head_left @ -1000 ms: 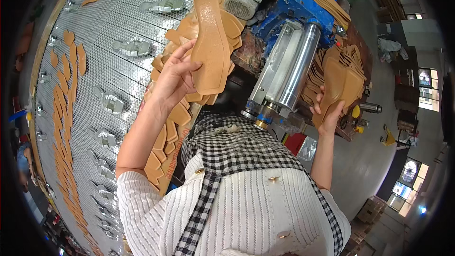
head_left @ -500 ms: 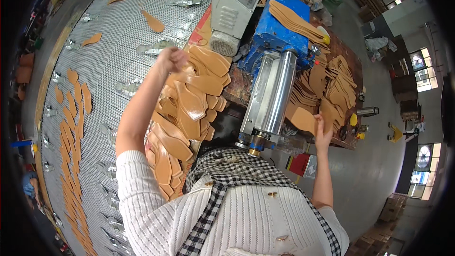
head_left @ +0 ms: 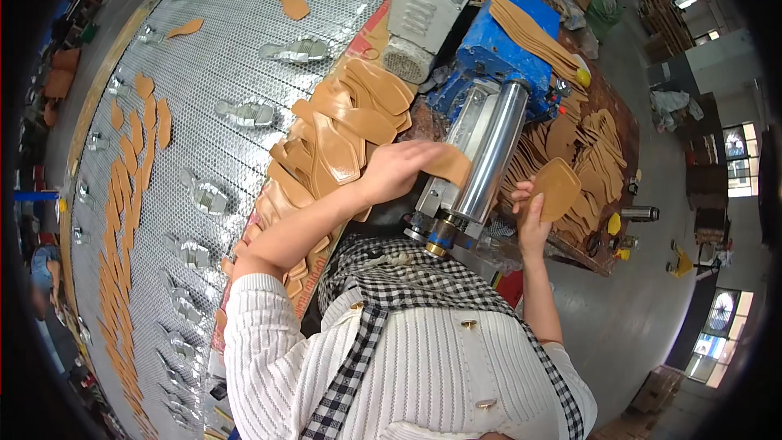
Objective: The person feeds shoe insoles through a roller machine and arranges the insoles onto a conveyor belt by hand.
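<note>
My left hand (head_left: pixel 397 171) is closed on the rear of a tan insole (head_left: pixel 450 165), whose front edge lies at the roller machine's shiny steel roller (head_left: pixel 498 155). To the right of the roller, my right hand (head_left: pixel 533 216) pinches another tan insole (head_left: pixel 557 190), which is tilted up with its broad end showing. Behind the rollers stands the machine's blue housing (head_left: pixel 501 45), with a stack of insoles (head_left: pixel 529 37) on top. Left of the machine, glossy tan insoles (head_left: pixel 338 151) lie in an overlapping heap beneath my left forearm.
On the left runs a mesh conveyor (head_left: pixel 236 49) carrying metallic silver shoe pieces (head_left: pixel 295 50) and rows of tan insoles (head_left: pixel 122 220). A grey control box (head_left: pixel 423 8) stands beside the blue housing. More insoles (head_left: pixel 599 147) are piled on the brown table (head_left: pixel 599 257) at right.
My left hand has come from above the conveyor's edge across to the roller and now holds an insole there. My right hand has raised its insole from beside the pile. The view has shifted slightly.
</note>
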Demonstrator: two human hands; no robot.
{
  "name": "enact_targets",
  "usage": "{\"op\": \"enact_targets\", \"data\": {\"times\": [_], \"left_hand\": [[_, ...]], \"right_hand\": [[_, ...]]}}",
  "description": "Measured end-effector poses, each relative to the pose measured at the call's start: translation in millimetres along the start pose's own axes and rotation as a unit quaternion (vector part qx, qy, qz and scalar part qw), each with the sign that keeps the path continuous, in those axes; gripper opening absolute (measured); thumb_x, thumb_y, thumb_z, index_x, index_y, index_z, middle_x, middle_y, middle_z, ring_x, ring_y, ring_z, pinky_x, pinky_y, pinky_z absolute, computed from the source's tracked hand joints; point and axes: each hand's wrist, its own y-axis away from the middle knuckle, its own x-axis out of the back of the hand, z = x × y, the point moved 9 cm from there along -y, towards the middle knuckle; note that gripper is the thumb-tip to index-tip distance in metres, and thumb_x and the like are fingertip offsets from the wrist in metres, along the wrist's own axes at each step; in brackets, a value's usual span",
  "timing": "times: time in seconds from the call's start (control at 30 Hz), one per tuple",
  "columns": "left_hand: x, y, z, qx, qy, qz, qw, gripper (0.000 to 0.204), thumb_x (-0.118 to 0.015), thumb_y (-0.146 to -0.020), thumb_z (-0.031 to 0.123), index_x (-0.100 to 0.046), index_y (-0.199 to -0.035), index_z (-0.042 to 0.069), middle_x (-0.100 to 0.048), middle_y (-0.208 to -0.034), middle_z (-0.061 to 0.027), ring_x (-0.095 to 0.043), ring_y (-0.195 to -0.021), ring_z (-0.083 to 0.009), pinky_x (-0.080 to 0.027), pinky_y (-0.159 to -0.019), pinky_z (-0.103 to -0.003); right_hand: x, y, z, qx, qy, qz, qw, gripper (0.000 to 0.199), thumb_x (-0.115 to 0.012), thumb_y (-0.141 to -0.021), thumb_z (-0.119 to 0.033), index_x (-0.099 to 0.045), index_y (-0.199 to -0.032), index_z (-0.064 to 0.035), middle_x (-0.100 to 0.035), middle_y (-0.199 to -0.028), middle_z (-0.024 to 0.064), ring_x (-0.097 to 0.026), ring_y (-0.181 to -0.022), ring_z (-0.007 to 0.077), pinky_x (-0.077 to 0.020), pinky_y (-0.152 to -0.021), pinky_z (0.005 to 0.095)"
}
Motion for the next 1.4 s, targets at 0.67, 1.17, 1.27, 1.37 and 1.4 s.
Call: {"op": "enact_targets", "data": {"times": [0.67, 1.17, 1.27, 1.37, 1.4], "left_hand": [[137.0, 99.7, -86.6, 0.346, 0.624, 0.283, 0.640, 0.057, -0.055, -0.081, 0.000, -0.034, -0.132, 0.014, -0.057, -0.116, -0.0098, -0.064, -0.095, -0.0240, -0.059, -0.065, -0.038], [170.4, 109.0, -136.0, 0.399, 0.533, 0.334, 0.667, 0.056, -0.053, -0.082, 0.003, -0.034, -0.133, 0.017, -0.058, -0.112, -0.0086, -0.063, -0.093, -0.0220, -0.054, -0.062, -0.038], [208.6, 113.4, -224.2, 0.350, 0.483, 0.420, 0.684, 0.043, -0.053, -0.082, 0.005, -0.043, -0.124, 0.011, -0.060, -0.108, -0.0073, -0.062, -0.095, -0.0256, -0.051, -0.077, -0.044], [200.9, 197.0, -343.4, 0.448, 0.555, 0.508, 0.484, 0.025, -0.052, -0.087, 0.014, -0.051, -0.109, 0.003, -0.061, -0.107, -0.0082, -0.061, -0.100, -0.0291, -0.047, -0.087, -0.043], [179.5, 216.7, -351.3, 0.473, 0.565, 0.581, 0.346, 0.024, -0.050, -0.089, 0.017, -0.053, -0.106, 0.002, -0.062, -0.107, -0.0084, -0.060, -0.101, -0.0295, -0.045, -0.090, -0.042]], "right_hand": [[45.3, 38.2, -9.6, -0.152, 0.040, 0.118, 0.980, 0.044, -0.037, -0.099, -0.034, -0.045, -0.123, 0.0016, -0.058, -0.098, 0.0079, -0.055, -0.078, 0.0103, -0.0413, -0.060, 0.0226], [47.4, 43.9, -9.6, -0.140, 0.070, 0.064, 0.986, 0.038, -0.040, -0.099, -0.028, -0.048, -0.120, 0.0026, -0.060, -0.100, 0.0083, -0.056, -0.079, 0.0103, -0.0416, -0.062, 0.0228], [53.2, 47.1, -8.8, -0.134, 0.106, 0.036, 0.985, 0.035, -0.041, -0.099, -0.025, -0.050, -0.118, 0.0030, -0.061, -0.101, 0.0081, -0.057, -0.080, 0.0097, -0.0424, -0.063, 0.0228], [43.0, 43.2, -12.4, -0.112, 0.157, 0.014, 0.981, 0.029, -0.047, -0.096, -0.019, -0.051, -0.117, 0.0012, -0.062, -0.101, 0.0089, -0.058, -0.083, 0.0118, -0.0443, -0.066, 0.0242], [41.5, 37.3, -16.7, -0.097, 0.197, 0.012, 0.976, 0.027, -0.051, -0.094, -0.015, -0.052, -0.117, -0.0005, -0.062, -0.101, 0.0099, -0.060, -0.084, 0.0143, -0.0458, -0.068, 0.0256]]}}
